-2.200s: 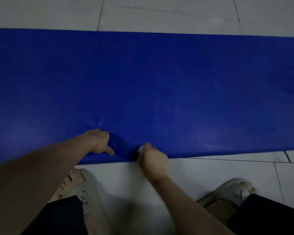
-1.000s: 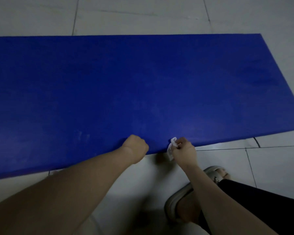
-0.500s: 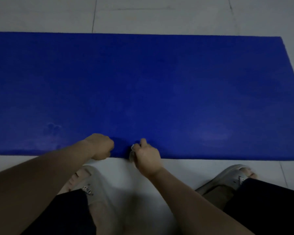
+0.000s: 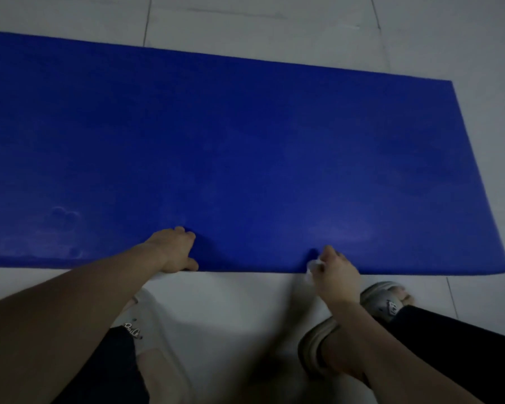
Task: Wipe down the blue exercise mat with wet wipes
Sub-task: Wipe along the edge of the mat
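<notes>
I see the left hand [image 4: 174,249], fingers curled, gripping the near edge of the flat blue exercise mat [image 4: 245,135]; the right hand [image 4: 337,274] pinches a crumpled white wet wipe [image 4: 314,265] there.

At mat [image 4: 245,156] edge, right hand [image 4: 337,275] pinches wipe [image 4: 314,265].

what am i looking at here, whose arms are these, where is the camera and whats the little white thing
There is no machine here: these are a person's two bare arms, seen from one camera worn on their head, looking forward and down. A blue mat lies flat on a tiled floor. The left hand rests on the mat's near edge with bent fingers and the thumb along the edge; whether it actually grips the edge is unclear. The right hand pinches a small crumpled white wet wipe at the same edge, further right. At the bottom are the person's feet in pale sandals.
</notes>
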